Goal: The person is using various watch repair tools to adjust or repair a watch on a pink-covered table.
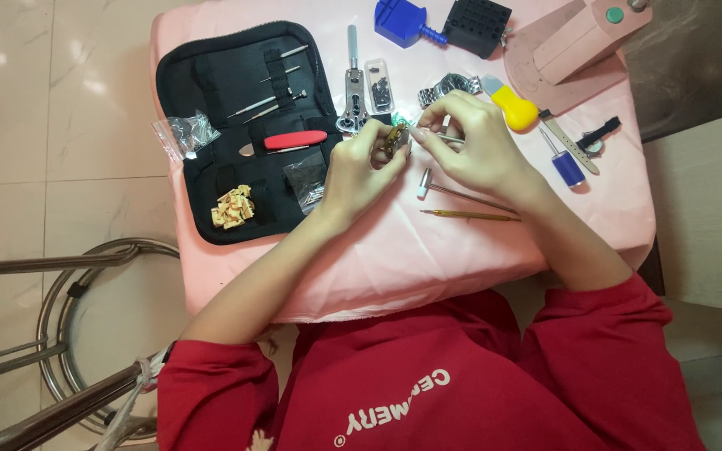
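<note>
Head view: fingers (375, 134) of the left hand (361, 171) pinch a small brownish watch piece (396, 139), lifted just above the pink tabletop (428, 250). Right hand (478, 142) meets it from the other side, fingers closed around a thin metal tool (449, 139) whose tip touches the piece. Just below the right hand lie a small hammer (461, 194) and a slim yellow-handled pick (470, 215). Behind the hands: a steel-band wristwatch (453, 85), a metal case wrench (353, 83), a clear box of small parts (379, 85). Right of them, a yellow-handled knife (511, 104), a blue-handled screwdriver (566, 163), a loose watch with strap (597, 138). At the far edge, a blue holder (403, 21) and a black block (476, 25). Left, an open black tool case (236, 125) holding a red-handled tool (294, 139) and pale small bits (233, 207).
</note>
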